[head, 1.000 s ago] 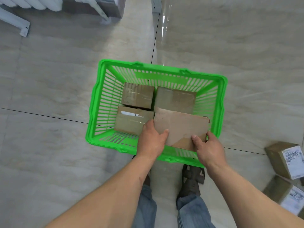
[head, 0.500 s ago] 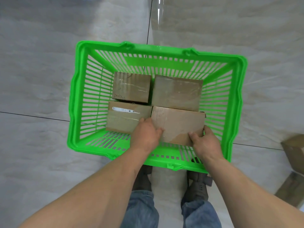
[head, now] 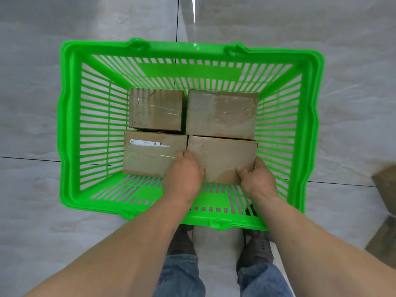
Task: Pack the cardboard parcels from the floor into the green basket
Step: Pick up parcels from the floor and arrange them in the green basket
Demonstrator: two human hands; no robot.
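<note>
you're seating the fourth parcel point(head: 222, 159) in the near-right slot of the green basket point(head: 70, 129). your left hand point(head: 182, 179) has fingers curled on its left edge, thumb on top; your right hand point(head: 257, 179) pinches the near-right corner, thumb on top. both grips are closed on that one parcel, nothing else in hand.

the other three sit flat inside: back-left parcel point(head: 156, 108), back-right parcel point(head: 221, 113), and the near-left parcel with the white label strip point(head: 147, 155). the one you hold looks to touch its left and back neighbours. i can't tell if its base is fully down on the basket floor.

to do it well:
- push it back and left so the seams close, keeping a free strip along the near wall
- lower it level; a tilted corner may catch the slotted right wall
- slide your left fingers out upward, they sit right at the seam with the labelled parcel and could get pinched
- let go only once it sits flat

more cardboard point(head: 385, 185) lies on the floor at the right edge, blurred, probably the next to fetch.
</note>
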